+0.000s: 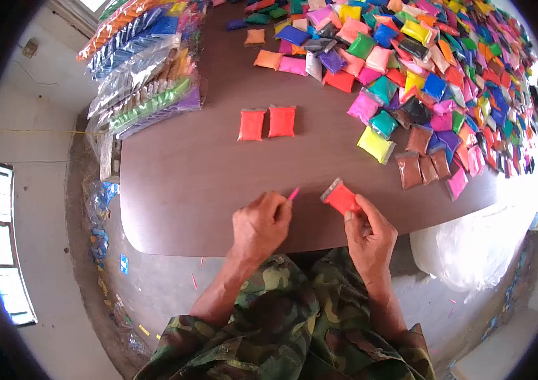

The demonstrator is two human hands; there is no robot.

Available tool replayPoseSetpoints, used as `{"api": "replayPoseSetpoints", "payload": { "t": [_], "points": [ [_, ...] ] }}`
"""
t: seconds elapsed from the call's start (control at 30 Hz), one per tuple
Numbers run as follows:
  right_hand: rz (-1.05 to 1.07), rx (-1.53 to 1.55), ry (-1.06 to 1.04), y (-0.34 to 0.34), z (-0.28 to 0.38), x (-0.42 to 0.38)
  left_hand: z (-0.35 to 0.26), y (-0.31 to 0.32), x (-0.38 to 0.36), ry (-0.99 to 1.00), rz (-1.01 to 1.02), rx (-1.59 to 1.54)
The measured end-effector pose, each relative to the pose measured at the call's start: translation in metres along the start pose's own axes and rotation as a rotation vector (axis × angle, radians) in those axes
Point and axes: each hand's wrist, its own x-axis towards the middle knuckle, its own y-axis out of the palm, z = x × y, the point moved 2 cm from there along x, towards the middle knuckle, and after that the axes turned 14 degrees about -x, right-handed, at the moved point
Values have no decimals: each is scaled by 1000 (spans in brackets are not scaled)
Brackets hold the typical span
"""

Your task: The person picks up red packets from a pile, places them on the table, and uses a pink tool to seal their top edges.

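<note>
- Left hand (262,223) in the head view, fingers closed around a slim pink piece (294,194) whose tip pokes out toward the right, over the table (174,190)!
- Over to the right hand (370,233), thumb and fingers pinching one end of a red packet (340,197), held tilted near the table's close edge.
- Beyond the hands, two red packets (252,125) lie flat, side by side with a narrow gap.
- Up on the right, a great heap of colourful packets (362,46) spreads wide, a yellow packet (376,145) and some brown packets (409,171) at its near fringe.
- Far left, clear bags of coloured packs (155,95) sit stacked; below the table's right side, a whitish plastic bag (472,250) bulges.
</note>
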Motion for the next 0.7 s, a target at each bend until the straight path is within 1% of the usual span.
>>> {"api": "replayPoseSetpoints", "payload": {
  "t": [0.03,0.07,0.17,0.23,0.33,0.47,0.57,0.7],
  "points": [
    [36,28,45,-1,1,3,6,-7,3,-17,-28,-13],
    [43,26,36,0,1,5,15,-14,3,0,-51,-34],
    [72,22,28,9,-2,11,17,-27,4,-40,-79,-133],
    [98,25,31,18,0,18,20,-25,2,-43,-87,-117],
    [113,-7,-5,29,13,38,24,-21,1,-27,-92,-98],
    [72,-105,-95,55,20,72,25,-22,1,4,-83,-104],
    [79,-214,-137,70,27,100,23,-23,1,8,-97,-123],
    [39,-243,-185,88,32,120,23,-24,2,-13,-89,-129]
  ]
}}
